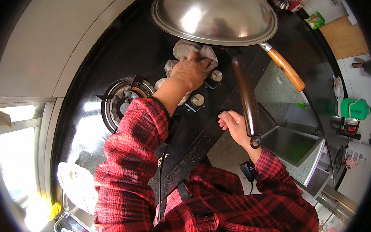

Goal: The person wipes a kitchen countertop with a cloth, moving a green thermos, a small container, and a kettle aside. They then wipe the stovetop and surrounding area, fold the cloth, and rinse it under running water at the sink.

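My left hand (190, 71) presses on a crumpled grey cloth (209, 54) on the black glass gas hob (111, 56), just above two control knobs (197, 100). The burner (124, 103) with its pan support lies left of my forearm. My right hand (233, 122) hangs near the front edge of the counter, fingers loosely curled, with nothing visible in it. Beside it runs the long dark wooden handle (245, 93) of a pan, which is topped by a domed stainless steel lid (217, 15). Another, lighter wooden handle (286, 66) sticks out to the right of the lid.
An open drawer (295, 144) is at the right below the counter. A white strainer-like basket (76, 183) stands by the sink at lower left, near a yellow bottle (55, 210). A green container (354, 109), jars and a wooden board (343, 37) are at the far right.
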{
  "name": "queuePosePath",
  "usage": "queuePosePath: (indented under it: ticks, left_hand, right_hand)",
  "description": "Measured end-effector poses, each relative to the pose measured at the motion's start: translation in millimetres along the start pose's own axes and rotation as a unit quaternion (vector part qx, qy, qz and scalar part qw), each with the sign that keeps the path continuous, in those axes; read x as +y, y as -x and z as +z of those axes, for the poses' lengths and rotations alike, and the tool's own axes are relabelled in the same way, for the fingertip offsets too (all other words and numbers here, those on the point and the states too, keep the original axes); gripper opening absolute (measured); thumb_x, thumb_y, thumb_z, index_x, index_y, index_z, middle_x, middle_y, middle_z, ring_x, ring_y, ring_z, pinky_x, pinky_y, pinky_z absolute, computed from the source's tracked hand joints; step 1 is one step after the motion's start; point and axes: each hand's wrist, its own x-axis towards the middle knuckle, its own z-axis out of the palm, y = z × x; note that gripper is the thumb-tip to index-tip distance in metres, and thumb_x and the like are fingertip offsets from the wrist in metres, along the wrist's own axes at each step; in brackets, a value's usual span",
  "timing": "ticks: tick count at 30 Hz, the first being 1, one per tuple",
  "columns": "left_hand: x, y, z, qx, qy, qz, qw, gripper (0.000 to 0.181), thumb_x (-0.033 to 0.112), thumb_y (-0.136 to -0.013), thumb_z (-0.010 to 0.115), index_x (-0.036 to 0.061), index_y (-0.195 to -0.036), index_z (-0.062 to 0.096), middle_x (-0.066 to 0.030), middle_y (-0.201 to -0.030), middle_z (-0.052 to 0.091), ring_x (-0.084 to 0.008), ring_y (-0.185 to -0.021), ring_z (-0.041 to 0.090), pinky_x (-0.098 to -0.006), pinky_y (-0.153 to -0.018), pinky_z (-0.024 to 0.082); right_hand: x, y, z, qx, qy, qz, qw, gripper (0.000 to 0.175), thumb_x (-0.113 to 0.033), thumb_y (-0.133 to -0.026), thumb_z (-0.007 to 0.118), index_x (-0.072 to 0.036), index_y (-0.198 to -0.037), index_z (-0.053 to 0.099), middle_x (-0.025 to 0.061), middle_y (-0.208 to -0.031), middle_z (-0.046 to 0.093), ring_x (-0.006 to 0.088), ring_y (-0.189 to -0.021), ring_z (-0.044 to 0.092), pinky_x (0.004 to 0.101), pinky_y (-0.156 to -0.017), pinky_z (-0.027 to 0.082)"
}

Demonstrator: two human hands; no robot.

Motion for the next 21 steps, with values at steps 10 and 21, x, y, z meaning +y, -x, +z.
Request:
queuePosePath:
  ticks: [10,21]
  left_hand:
    - [-6.1,11.7,-11.5,-0.076,-0.03,0.017,0.997,0.046,0.026,-0.091,0.053,0.0301,-0.137,0.056,-0.0167,-0.136,0.046,-0.0394,-0.122,0.052,-0.0439,-0.104,0.043]
    - [-11.0,41.1,-22.2,-0.106,-0.107,0.105,0.983,0.053,0.005,-0.082,0.057,0.0337,-0.125,0.067,-0.01,-0.121,0.051,-0.0333,-0.116,0.047,-0.0425,-0.102,0.038]
  right_hand:
    - [-1.7,-2.4,-1.2,-0.009,-0.008,0.003,1.0,0.037,-0.032,-0.104,0.05,0.002,-0.099,0.064,0.0063,-0.083,0.064,0.0126,-0.075,0.061,0.0264,-0.069,0.051]
    - [0.8,-9.1,-1.8,-0.002,-0.006,0.022,1.0,0.037,-0.032,-0.103,0.051,0.003,-0.098,0.064,0.0067,-0.08,0.064,0.0133,-0.07,0.063,0.026,-0.066,0.052]
